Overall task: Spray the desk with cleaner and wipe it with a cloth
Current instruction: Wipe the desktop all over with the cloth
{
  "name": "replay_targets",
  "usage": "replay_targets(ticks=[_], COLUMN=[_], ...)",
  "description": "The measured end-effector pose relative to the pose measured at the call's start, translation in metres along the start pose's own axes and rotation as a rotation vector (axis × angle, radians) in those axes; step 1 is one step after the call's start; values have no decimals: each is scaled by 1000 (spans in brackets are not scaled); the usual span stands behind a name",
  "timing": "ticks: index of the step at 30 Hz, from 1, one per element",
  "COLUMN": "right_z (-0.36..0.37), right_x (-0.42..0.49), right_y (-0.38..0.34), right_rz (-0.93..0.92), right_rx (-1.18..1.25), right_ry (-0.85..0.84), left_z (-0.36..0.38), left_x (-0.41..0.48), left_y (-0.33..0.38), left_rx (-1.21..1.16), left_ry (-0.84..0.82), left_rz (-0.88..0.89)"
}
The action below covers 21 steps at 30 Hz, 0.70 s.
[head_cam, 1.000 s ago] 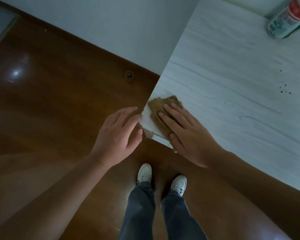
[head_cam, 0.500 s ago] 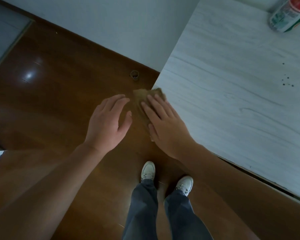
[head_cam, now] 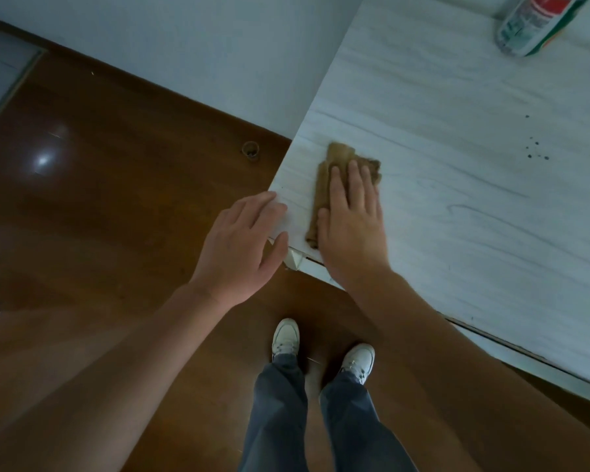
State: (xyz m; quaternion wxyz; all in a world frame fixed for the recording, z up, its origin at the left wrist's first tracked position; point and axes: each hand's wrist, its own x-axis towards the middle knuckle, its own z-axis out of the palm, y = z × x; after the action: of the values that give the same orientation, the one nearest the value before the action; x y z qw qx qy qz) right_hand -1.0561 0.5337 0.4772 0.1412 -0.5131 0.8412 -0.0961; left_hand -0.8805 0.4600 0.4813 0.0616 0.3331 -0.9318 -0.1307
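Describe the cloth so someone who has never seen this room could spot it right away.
Find the pale wood-grain desk and go to its near left corner. There a crumpled brown cloth lies flat under the right hand. It is the only brown thing on the desktop; the red-and-white cleaner can stands at the far edge.

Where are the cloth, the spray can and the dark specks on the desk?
cloth (head_cam: 338,158): head view, bare top end beyond the fingers.
spray can (head_cam: 528,23): head view, middle of the label.
specks (head_cam: 536,152): head view, centre of the cluster.
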Motion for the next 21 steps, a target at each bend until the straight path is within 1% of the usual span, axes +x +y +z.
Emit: replay_targets(ticks=[3, 6, 9, 13, 15, 18, 21], right_z=[2, -8, -25, -49, -59, -63, -57], right_x=[-9, -31, -48, -54, -44, -14, 8], right_y=[3, 44, 98, 167, 183, 177, 153], right_rz=[-130, -265, -276, -173, -57, 123, 252], right_rx=[-19, -36, -51, -54, -45, -5, 35], right_ry=[-8, -55, -48, -4, 25, 110, 163], left_z=[2, 3, 7, 14, 19, 34, 48], left_x=[8, 20, 39, 70, 88, 119, 136], left_y=[4, 15, 28, 46, 58, 82, 102], left_rx=[13, 18, 5, -2, -18, -27, -34], left_ry=[-11, -23, -32, -30, -19, -16, 7], left_rz=[13, 55, 103, 159, 169, 185, 142])
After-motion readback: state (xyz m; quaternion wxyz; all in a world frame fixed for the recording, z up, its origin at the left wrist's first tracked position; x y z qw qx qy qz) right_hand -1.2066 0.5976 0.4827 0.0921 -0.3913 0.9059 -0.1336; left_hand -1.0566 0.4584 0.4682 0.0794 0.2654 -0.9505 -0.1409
